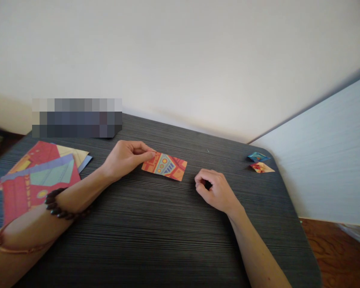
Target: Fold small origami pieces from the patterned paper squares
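Note:
A small rectangle of red and orange patterned paper [165, 166], seemingly folded, lies over the middle of the dark table. My left hand [127, 156] pinches its upper left corner between thumb and fingers. To the right of the paper, and apart from it, my right hand [214, 188] is curled with its fingertips against the thumb. Nothing shows inside that curl. Two folded paper pieces rest near the right edge: a blue one [258, 157] and, just in front of it, a red and cream one [262, 167].
Several large printed paper sheets [18, 196] overlap at the left, partly under my left forearm. A pixelated dark object [78, 122] stands at the back left. The black ribbed table [144, 240] meets a pale wall behind, and a light panel [324, 160] rises at the right.

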A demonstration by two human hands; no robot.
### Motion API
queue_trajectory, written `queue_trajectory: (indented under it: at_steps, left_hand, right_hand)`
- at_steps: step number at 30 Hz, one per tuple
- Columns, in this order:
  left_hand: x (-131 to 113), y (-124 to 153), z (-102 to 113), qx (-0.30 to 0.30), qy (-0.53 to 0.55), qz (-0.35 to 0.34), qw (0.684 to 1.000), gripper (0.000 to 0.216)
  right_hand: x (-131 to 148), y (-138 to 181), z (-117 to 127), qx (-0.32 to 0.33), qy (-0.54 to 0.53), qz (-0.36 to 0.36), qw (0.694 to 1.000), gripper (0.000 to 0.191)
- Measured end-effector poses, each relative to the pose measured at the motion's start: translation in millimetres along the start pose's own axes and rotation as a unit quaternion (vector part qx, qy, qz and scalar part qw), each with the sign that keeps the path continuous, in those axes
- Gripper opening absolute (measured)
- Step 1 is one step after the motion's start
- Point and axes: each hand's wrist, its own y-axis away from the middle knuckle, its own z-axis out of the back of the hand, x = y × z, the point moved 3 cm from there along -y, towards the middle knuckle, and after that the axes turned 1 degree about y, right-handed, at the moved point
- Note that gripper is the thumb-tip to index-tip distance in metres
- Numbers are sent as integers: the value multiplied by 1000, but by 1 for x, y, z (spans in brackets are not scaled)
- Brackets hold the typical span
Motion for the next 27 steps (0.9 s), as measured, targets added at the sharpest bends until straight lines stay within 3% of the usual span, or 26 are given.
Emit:
queue_trajectory:
  at_steps: [4, 10, 14, 19, 27]
  left_hand:
    - [0, 0, -2, 38, -4, 10, 999, 28]
    - [-3, 5, -9, 48, 35, 20, 998, 28]
    - [-4, 8, -16, 86, 42, 28, 995, 33]
    - [-5, 8, -18, 105, 33, 37, 993, 39]
    - [-6, 6, -19, 123, 26, 35, 991, 33]
  right_hand:
    - [-5, 0, 0, -25, -26, -25, 999, 12]
    - [0, -3, -7, -103, -112, -63, 986, 20]
    - [3, -5, -20, -85, -232, -89, 965, 26]
    - [-2, -8, -26, -78, -383, -165, 906, 27]
    - [-6, -8, -24, -71, -446, -192, 871, 27]
